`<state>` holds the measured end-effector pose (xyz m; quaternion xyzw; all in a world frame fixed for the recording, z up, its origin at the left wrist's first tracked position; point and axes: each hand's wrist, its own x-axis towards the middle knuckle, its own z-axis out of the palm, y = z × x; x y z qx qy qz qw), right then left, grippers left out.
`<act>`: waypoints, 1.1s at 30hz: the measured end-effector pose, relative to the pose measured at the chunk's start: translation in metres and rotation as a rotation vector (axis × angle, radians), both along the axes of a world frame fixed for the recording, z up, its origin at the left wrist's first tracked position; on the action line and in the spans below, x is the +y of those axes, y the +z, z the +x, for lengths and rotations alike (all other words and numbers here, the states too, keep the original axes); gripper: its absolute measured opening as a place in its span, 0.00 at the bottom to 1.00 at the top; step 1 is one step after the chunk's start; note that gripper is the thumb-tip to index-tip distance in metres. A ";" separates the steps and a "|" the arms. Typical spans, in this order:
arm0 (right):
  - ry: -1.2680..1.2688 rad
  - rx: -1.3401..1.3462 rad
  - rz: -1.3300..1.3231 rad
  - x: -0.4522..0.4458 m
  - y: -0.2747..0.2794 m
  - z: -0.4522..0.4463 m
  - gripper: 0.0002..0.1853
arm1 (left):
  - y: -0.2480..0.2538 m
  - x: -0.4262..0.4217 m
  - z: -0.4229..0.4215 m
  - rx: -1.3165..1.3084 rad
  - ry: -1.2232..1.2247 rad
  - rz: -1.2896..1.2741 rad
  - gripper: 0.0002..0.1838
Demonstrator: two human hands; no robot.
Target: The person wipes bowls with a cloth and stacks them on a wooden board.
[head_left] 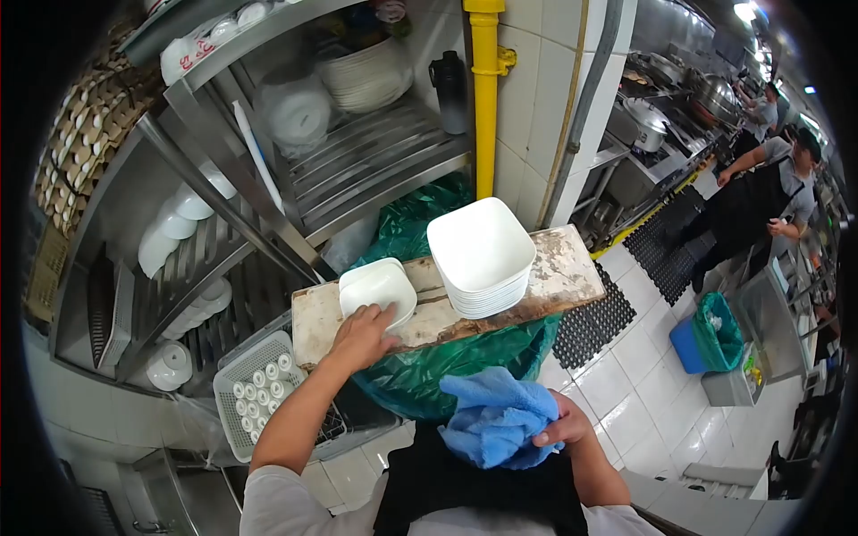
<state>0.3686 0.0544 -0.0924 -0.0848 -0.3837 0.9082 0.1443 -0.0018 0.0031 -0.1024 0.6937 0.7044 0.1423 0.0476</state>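
My left hand (365, 338) is at the near edge of a short stack of white square bowls (377, 283), its fingers over the rim and its thumb low against the side. To the right stands a taller stack of the same kind of bowls (481, 246). Both stacks rest on a worn wooden board (572, 268) laid over a bin with a green liner (429, 380). In front of my apron, my right hand (565, 424) grips a bunched blue cloth (496, 415).
A slatted metal rack (375, 179) with plates and bowls fills the left. Below it sits a grey basket (234, 438) of white cylindrical items. A yellow pipe (484, 107) runs down the tiled wall. Right, a person (751, 196) stands near a blue bin (686, 348).
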 end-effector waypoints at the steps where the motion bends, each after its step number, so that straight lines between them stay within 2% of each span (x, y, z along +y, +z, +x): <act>1: -0.019 -0.027 0.016 -0.001 0.003 -0.001 0.39 | -0.005 0.004 -0.004 0.035 0.000 -0.071 0.18; 3: -0.034 -0.069 0.031 -0.004 0.010 -0.004 0.40 | -0.010 0.006 -0.008 0.056 0.008 -0.144 0.20; 7: -0.071 -0.145 0.178 -0.004 0.018 -0.012 0.38 | -0.012 -0.001 -0.011 -0.106 0.017 -0.053 0.19; 9: -0.122 -0.227 0.250 -0.008 0.029 -0.024 0.34 | -0.013 -0.004 -0.008 -0.542 0.093 0.140 0.17; 10: -0.124 -0.264 0.298 -0.012 0.034 -0.030 0.31 | -0.006 -0.007 -0.003 -0.549 0.104 0.149 0.17; 11: -0.110 -0.270 0.305 -0.015 0.036 -0.040 0.31 | 0.002 -0.015 0.004 -0.860 0.228 0.069 0.17; 12: -0.114 -0.192 0.427 -0.018 0.037 -0.052 0.30 | 0.012 -0.022 0.013 -1.171 0.350 -0.014 0.16; 13: -0.116 -0.112 0.546 -0.021 0.039 -0.065 0.29 | 0.022 -0.027 0.025 -1.179 0.360 -0.005 0.16; 15: -0.252 0.015 1.328 -0.017 0.042 -0.107 0.28 | 0.043 -0.040 0.052 -1.493 0.173 0.285 0.15; 16: -0.286 -0.034 1.434 -0.022 0.048 -0.125 0.28 | 0.054 -0.051 0.059 -1.104 0.120 0.301 0.16; 17: -0.322 -0.086 1.540 -0.027 0.054 -0.142 0.27 | 0.044 -0.054 0.073 -1.193 0.119 0.519 0.16; 19: -0.396 -0.131 1.488 -0.034 0.069 -0.169 0.25 | 0.045 -0.063 0.087 -1.694 0.361 0.577 0.13; 20: -0.477 -0.166 1.429 -0.031 0.076 -0.180 0.23 | 0.054 -0.069 0.084 -1.697 0.362 0.581 0.13; 21: -0.472 -0.163 1.432 -0.021 0.083 -0.191 0.23 | 0.068 -0.077 0.075 -1.320 0.137 0.581 0.11; 22: -0.583 -0.091 1.382 -0.010 0.091 -0.202 0.25 | 0.075 -0.085 0.068 -0.936 -0.066 0.561 0.08; 23: -0.688 -0.017 1.328 0.001 0.097 -0.212 0.27 | 0.073 -0.094 0.063 -0.937 -0.054 0.569 0.08; 25: -0.480 -0.073 0.803 0.020 0.101 -0.225 0.24 | 0.071 -0.112 0.058 -1.185 -0.015 0.276 0.04; 26: -0.468 -0.072 0.803 0.027 0.088 -0.230 0.24 | 0.075 -0.118 0.064 -1.281 0.014 0.324 0.05; 28: -0.540 -0.012 1.013 0.045 0.042 -0.239 0.21 | 0.075 -0.120 0.069 -1.355 0.038 0.416 0.06; 30: -0.491 -0.001 1.001 0.039 0.010 -0.251 0.21 | 0.068 -0.119 0.068 -1.447 0.053 0.575 0.09; 31: -0.453 0.005 0.975 0.025 0.011 -0.254 0.23 | 0.064 -0.116 0.067 -1.450 0.059 0.590 0.09; 32: -0.442 0.006 0.979 0.009 0.012 -0.252 0.23 | 0.061 -0.111 0.067 -1.583 0.028 0.682 0.10; 33: -0.325 0.100 0.376 -0.016 0.038 -0.246 0.23 | 0.059 -0.107 0.067 -1.715 -0.007 0.770 0.12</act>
